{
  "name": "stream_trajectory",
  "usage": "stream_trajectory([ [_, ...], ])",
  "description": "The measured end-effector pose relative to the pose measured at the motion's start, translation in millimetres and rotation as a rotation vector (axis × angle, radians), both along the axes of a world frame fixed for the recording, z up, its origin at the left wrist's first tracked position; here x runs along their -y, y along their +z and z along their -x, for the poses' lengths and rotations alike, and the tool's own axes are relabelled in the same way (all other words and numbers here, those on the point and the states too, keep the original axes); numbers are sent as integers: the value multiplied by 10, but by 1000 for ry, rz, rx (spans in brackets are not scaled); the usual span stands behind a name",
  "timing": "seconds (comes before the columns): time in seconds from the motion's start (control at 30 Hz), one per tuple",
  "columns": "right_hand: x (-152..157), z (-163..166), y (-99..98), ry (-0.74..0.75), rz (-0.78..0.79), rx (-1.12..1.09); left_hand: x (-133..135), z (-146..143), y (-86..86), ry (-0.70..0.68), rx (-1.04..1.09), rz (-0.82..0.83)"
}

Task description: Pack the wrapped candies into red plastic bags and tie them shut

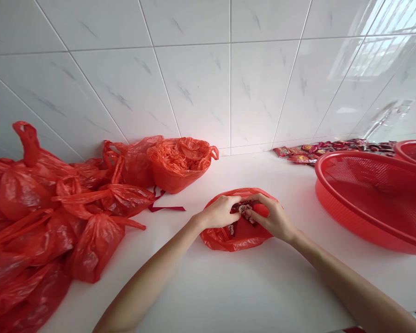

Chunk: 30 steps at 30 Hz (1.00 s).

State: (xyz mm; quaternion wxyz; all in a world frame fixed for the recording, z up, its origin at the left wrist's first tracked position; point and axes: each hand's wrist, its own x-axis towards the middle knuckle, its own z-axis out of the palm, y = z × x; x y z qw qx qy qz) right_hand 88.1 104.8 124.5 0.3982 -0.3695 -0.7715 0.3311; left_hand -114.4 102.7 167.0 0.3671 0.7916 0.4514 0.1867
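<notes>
The left hand [222, 213] and right hand [273, 216], fingers nearly closed, pinch a patterned packet [245, 209] in the red bag [236, 244], which lies left of the basket [353, 224] with its mouth wide, probably so both hands fit

No text legible; pale markings [245, 209] on dark-red item [242, 226], print on small packets [300, 159] unreadable.

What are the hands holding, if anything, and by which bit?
The left hand and right hand have fingers at opposite sides of a dark red, pale-patterned piece inside the red bag; whether they grip it can't be told.
</notes>
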Motion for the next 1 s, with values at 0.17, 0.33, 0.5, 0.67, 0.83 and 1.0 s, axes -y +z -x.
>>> stream_trajectory([
  [0.17,-15,-6,24,-22,210,-235,-25,23,1,88,91,-16],
  [0.33,-16,-20,78,62,337,-344,-42,47,-6,100,158,-9],
  [0.5,1,-20,84,82,352,-318,-21,28,19,70,168,-11],
  [0.67,7,-35,91,57,358,-312,4,1,22,70,185,-15],
  [0.83,6,-33,94,76,416,-351,4,3,24,75,194,-29],
  [1.0,6,-25,111,128,496,-395,-21,11,59,56,301,64],
])
